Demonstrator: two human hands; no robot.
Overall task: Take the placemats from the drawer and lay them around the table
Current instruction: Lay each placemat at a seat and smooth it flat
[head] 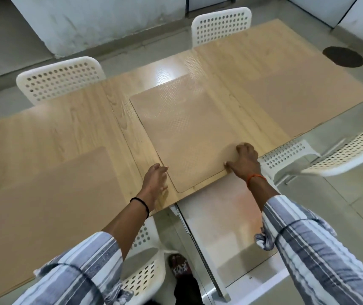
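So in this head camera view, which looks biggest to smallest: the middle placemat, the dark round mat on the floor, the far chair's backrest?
1. Middle placemat, clearly largest.
2. Far chair's backrest.
3. Dark round mat.
The last two look similar in size and both lie far from the camera, so their order is unsure.

We count three placemats on the surface: one centre placemat, one left placemat, one right placemat. One more sheet lies in the open drawer, possibly a stack; we cannot tell. Four white perforated chairs: far-left chair, far chair, right chair, near chair. Two hands: left hand, right hand. One dark floor disc.
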